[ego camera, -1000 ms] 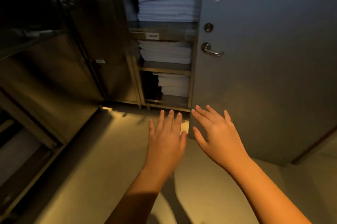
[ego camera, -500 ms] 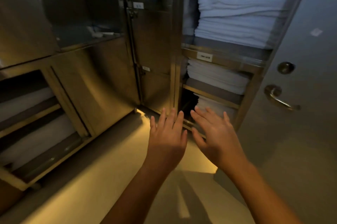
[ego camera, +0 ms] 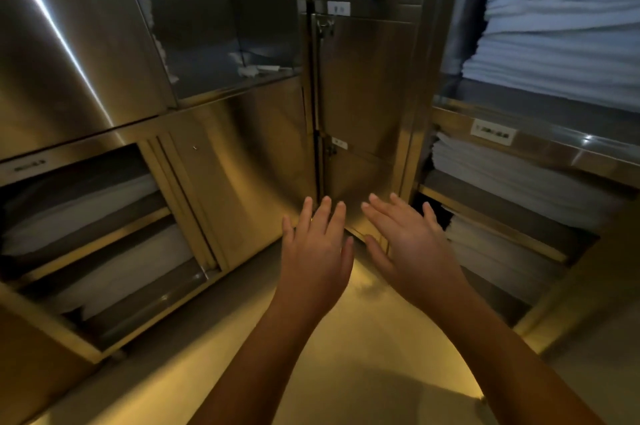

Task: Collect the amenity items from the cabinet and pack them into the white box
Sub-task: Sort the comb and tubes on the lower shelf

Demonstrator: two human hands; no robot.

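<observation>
Stretching both arms forward, you hold your left hand (ego camera: 313, 251) and right hand (ego camera: 412, 248) side by side, fingers straight and spread, gripping nothing, above the floor (ego camera: 363, 338). Both hover near the closed lower doors at the inner corner of the steel cabinet (ego camera: 360, 85). Small white items (ego camera: 249, 70), too blurred to identify, lie in its open upper-left compartment. Folded white linen (ego camera: 554, 43) fills the right-hand shelves.

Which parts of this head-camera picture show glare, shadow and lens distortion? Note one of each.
Head view: glare streaks the steel panel at upper left; dark shadows pool on the floor near the bottom; the cabinet edges bow from the wide-angle lens.
</observation>
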